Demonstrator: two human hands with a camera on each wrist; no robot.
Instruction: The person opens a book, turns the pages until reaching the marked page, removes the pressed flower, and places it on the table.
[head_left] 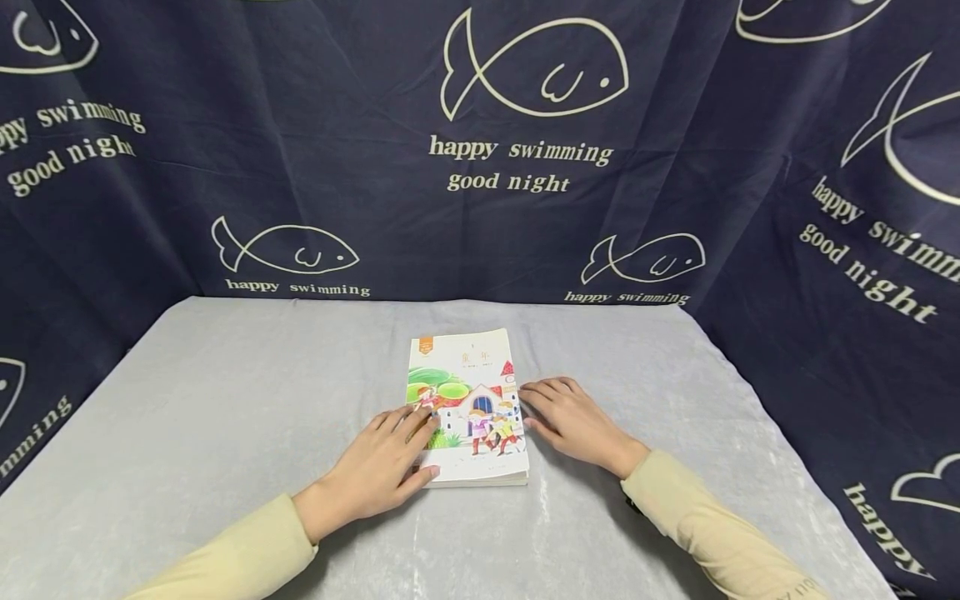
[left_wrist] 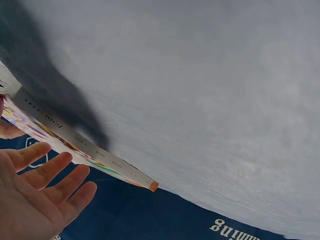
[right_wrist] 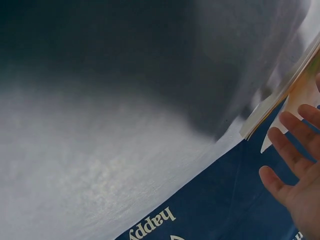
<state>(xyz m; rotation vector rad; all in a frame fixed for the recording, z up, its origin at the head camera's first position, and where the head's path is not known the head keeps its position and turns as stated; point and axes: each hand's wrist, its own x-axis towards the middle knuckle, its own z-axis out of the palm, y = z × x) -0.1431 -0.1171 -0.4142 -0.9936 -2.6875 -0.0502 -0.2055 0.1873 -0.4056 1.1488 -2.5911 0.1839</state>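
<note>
A paperback book with a colourful illustrated cover lies shut and face up on the grey cloth. My left hand is over its left edge, with fingertips and thumb reaching onto the cover. In the left wrist view the fingers of that left hand are spread, near the book's spine. To the right of the book is my right hand, its fingertips at the right edge. The right wrist view has this hand with fingers apart, beside the book's page edge.
A pale grey cloth covers the table under the book. Dark blue curtains with white fish and lettering hang behind the table and at both sides. Both forearms wear light beige sleeves.
</note>
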